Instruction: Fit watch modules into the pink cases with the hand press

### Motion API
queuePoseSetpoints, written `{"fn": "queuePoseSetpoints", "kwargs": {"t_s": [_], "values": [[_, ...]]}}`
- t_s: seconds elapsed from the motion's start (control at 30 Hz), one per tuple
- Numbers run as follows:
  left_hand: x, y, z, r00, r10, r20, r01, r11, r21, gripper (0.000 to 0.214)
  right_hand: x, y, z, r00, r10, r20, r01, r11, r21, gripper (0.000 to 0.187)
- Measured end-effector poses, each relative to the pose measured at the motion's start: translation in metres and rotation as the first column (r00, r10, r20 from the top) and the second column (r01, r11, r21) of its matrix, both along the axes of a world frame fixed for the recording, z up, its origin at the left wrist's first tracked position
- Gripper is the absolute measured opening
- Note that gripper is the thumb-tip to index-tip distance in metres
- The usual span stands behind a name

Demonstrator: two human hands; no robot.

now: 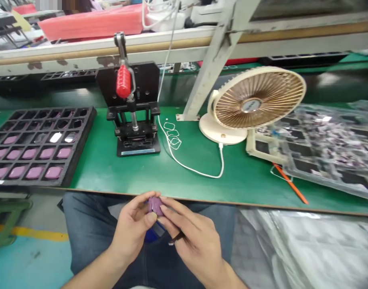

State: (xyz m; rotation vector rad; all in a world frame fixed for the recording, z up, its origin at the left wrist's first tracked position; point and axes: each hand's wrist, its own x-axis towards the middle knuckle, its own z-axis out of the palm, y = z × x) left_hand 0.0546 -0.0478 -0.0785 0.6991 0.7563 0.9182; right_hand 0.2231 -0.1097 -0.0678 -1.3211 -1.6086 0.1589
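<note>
A small purple casing [154,204] is held just in front of the bench edge, above my lap. My left hand [131,226] pinches it between thumb and fingers from the left. From the right, the thumb and fingertips of my right hand [196,230] close on the same casing. A thin dark tool [177,238] is tucked in the curled fingers of my right hand; its kind I cannot make out. My fingers cover part of the casing. Behind my hands lies the front of the green bench top [136,176].
At the left is a black compartment tray [70,166] with purple casings. A black toggle-clamp press [137,132] with a red handle stands mid-bench. Right of it are thin white rings [172,133], a fan [223,130] with a cable, an orange stick [290,184] and clear trays [331,180].
</note>
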Motion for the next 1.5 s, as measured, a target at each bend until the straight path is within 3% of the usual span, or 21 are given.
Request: {"fn": "queuePoseSetpoints", "kwargs": {"t_s": [0.23,0.33,0.47,1.0,1.23,1.4,1.5], "values": [[-0.017,0.011,-0.007,0.999,-0.048,0.009,0.046,0.986,0.16,0.043,0.002,0.009,0.001,0.997,0.071,-0.008,-0.072,0.987,-0.142,0.019],[-0.02,0.014,-0.01,0.997,-0.075,0.028,0.067,0.972,0.223,0.043,0.006,0.012,0.001,0.991,0.124,-0.049,-0.129,0.985,-0.114,0.02],[-0.024,0.014,-0.01,0.995,-0.09,0.042,0.075,0.959,0.273,0.044,0.006,0.012,0.003,0.991,0.129,0.022,-0.127,0.989,-0.076,0.019],[-0.024,0.015,-0.011,0.997,-0.081,0.016,0.075,0.967,0.245,0.045,0.002,0.006,-0.006,0.991,0.133,0.022,-0.132,0.99,-0.049,0.026],[-0.021,0.017,-0.012,0.999,-0.04,0.013,0.035,0.959,0.282,0.045,0.0,0.005,-0.011,0.976,0.155,0.156,-0.152,0.988,-0.028,0.045],[-0.017,0.012,-0.01,1.0,-0.03,-0.004,0.029,0.949,0.314,0.039,-0.006,0.004,-0.021,0.97,0.105,0.217,-0.103,0.994,-0.024,0.053],[-0.014,0.007,-0.007,0.997,0.054,-0.061,-0.037,0.969,0.245,0.035,-0.012,0.007,-0.02,0.986,0.054,0.16,-0.054,0.999,-0.007,0.048]]}}
